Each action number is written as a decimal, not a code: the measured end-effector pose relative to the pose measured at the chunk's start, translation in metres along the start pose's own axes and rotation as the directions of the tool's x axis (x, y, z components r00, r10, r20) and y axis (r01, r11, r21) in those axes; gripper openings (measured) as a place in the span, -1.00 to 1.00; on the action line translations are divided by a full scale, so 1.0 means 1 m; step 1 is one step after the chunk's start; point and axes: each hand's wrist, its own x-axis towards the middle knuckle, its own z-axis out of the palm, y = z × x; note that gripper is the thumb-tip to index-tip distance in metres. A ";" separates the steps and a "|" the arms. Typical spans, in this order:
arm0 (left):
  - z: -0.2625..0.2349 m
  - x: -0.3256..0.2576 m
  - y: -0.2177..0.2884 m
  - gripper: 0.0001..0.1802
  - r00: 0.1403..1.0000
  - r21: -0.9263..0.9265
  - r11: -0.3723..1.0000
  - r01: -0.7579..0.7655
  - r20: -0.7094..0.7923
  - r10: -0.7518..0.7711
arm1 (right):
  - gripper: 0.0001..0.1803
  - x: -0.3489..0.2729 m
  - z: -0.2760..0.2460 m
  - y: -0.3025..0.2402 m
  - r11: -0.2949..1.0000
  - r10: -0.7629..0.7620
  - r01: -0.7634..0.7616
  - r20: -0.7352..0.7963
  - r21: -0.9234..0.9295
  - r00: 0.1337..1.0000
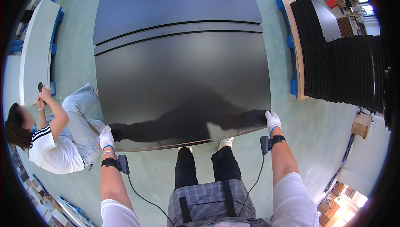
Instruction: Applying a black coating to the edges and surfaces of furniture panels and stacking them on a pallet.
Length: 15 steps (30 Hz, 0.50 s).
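A large dark, glossy panel (187, 81) lies in front of me, its near edge just beyond my feet. My left hand (106, 137), in a white glove, is closed on the panel's near left corner. At the near right corner my right hand (273, 120), gloved the same way, grips the side edge. The fingers of both hands are partly hidden by the panel's edge. Beyond it are a narrow dark strip (179, 35) and another large dark panel (175, 2). Each wrist wears a strapped black device with a cable.
On the left a person (62, 139) in a white shirt and jeans sits or crouches, holding a phone. Behind them stands a white stack (37, 52) on a blue pallet. To the right, tall stacks of black boards (341, 68) rest near a wooden sheet (293, 47) on blue pallets.
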 end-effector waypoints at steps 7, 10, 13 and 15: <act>0.001 -0.015 -0.057 -0.45 0.970 0.506 0.832 -0.226 0.196 0.145 | -0.10 -0.023 0.010 0.004 0.961 0.276 -0.275 -0.144 0.023 0.950; 0.006 -0.034 -0.081 -0.45 0.937 0.574 0.741 -0.347 0.252 0.244 | -0.18 -0.033 0.024 0.020 0.817 0.480 -0.464 0.044 0.342 0.876; 0.018 -0.054 -0.078 -0.36 0.920 -0.246 0.886 0.392 0.097 -0.380 | -0.37 -0.031 0.039 0.037 0.298 0.418 -0.392 0.251 0.870 0.873; 0.022 -0.063 -0.067 -0.31 0.862 -0.614 0.626 0.481 0.199 -0.467 | -0.46 -0.021 0.041 0.045 0.224 0.347 -0.394 0.305 0.891 0.887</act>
